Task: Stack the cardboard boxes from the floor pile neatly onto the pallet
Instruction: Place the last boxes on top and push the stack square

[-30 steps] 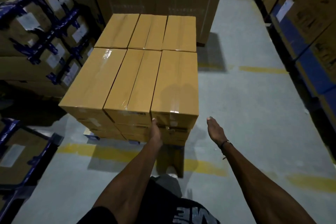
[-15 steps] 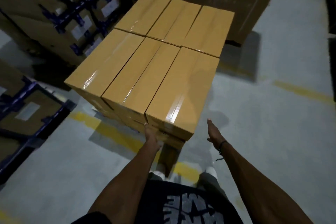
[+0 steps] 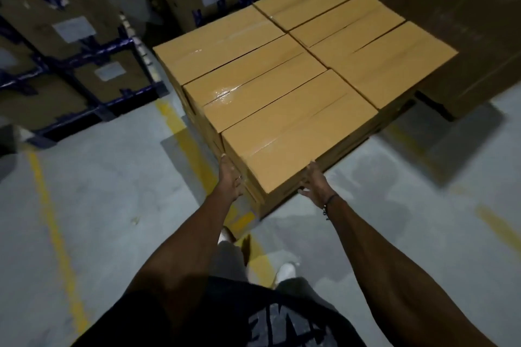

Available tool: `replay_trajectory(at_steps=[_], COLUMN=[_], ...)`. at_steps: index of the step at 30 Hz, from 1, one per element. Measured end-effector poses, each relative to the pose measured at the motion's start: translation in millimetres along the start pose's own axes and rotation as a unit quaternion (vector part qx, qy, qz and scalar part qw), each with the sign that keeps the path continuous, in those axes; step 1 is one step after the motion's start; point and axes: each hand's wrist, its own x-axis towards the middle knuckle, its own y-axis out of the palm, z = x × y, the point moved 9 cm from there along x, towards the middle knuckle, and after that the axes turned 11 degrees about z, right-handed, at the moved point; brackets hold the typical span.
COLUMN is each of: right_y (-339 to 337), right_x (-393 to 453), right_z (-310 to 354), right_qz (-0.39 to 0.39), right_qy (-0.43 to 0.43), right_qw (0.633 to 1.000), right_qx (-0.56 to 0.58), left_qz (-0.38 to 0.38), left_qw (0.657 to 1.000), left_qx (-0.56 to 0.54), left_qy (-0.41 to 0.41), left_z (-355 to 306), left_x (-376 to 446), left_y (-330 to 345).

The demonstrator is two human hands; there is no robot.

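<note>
**Both hands on the nearest box of the stack**

The stack of cardboard boxes [image 3: 282,87] stands on the grey floor [image 3: 112,205], its top layer made of six long tan boxes laid in two rows of three, their sides touching and their tops level. More boxes lie beneath this layer; what the stack rests on is hidden from this view. The nearest box [image 3: 293,132] sits at the near right corner of the top layer, its clear tape catching the light.

The left hand [image 3: 230,177] presses with straight fingers against the near end face of that box, fingertips at its upper left corner. The right hand [image 3: 317,184] lies flat against the box's right side near the same end, fingers extended and apart; a dark cord circles its wrist. Neither hand curls round anything.

Yellow lines [image 3: 53,228] run across the floor, one passing under the stack. To the left, blue metal racks [image 3: 93,51] hold brown cartons with white labels. Behind and right of the stack stands a tall dark carton [image 3: 465,36]. The person's dark shirt and white shoes show at the bottom edge.
</note>
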Motion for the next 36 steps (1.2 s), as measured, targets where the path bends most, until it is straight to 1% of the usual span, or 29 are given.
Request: replay_trajectory(at_steps=[5,8,10,13,16,19,22,24,26,30,32,34,36], right_y=[4.7,12.9,15.8,9.7,-8.1,-16.5,-16.6,-16.7,-9.2,2.3,2.8,2.8,0.9], right_x=[16.2,37.1,53.3,81.6,112.2,130.2,149.5,159.4,157.1,145.4,140.7,134.3,124.8], right_z=[-18.5,-26.0,-33.6,-58.3,-90.9,-109.2,-122.4,-124.3,-120.7,-109.0,-105.0,-102.5,-97.2], right_qz=[0.012,0.022,0.014,-0.014,-0.053,-0.078,-0.074,-0.071,-0.062,-0.044,-0.05,-0.077,-0.108], right_qy=[0.029,0.021,0.006,-0.006,-0.007,-0.003,-0.001,-0.016,-0.036,-0.079,-0.089,-0.084,-0.093], right_qw=[0.999,0.998,0.997,0.986,0.955,0.937,0.936,0.941,0.946,0.939,0.941,0.953,0.967], right_qx=[0.038,0.06,0.078,0.168,0.291,0.34,0.345,0.33,0.315,0.331,0.324,0.28,0.209], left_qz=[-0.049,-0.065,-0.073,-0.074,-0.071,-0.067,-0.078,-0.08,-0.08,-0.08,-0.083,-0.083,-0.086], left_qw=[0.999,0.997,0.996,0.995,0.996,0.996,0.995,0.994,0.994,0.994,0.994,0.995,0.995], left_qx=[-0.024,-0.035,-0.04,-0.048,-0.042,-0.042,-0.059,-0.069,-0.074,-0.073,-0.069,-0.061,-0.056], left_qy=[-0.005,-0.025,-0.037,-0.039,-0.038,-0.035,-0.018,-0.01,-0.014,-0.016,-0.014,-0.015,-0.016], left_z=[21.1,34.7,41.9,53.4,63.6,70.4,76.0,81.0,89.1,99.5,100.5,98.6,95.3], left_x=[5.9,24.3,38.8,67.3,98.8,123.7,145.6,159.2,170.0,179.3,180.6,178.9,170.7], left_y=[-16.5,-28.4,-35.0,-44.6,-49.3,-44.0,-41.2,-40.6,-42.5,-46.5,-48.6,-48.0,-44.7])
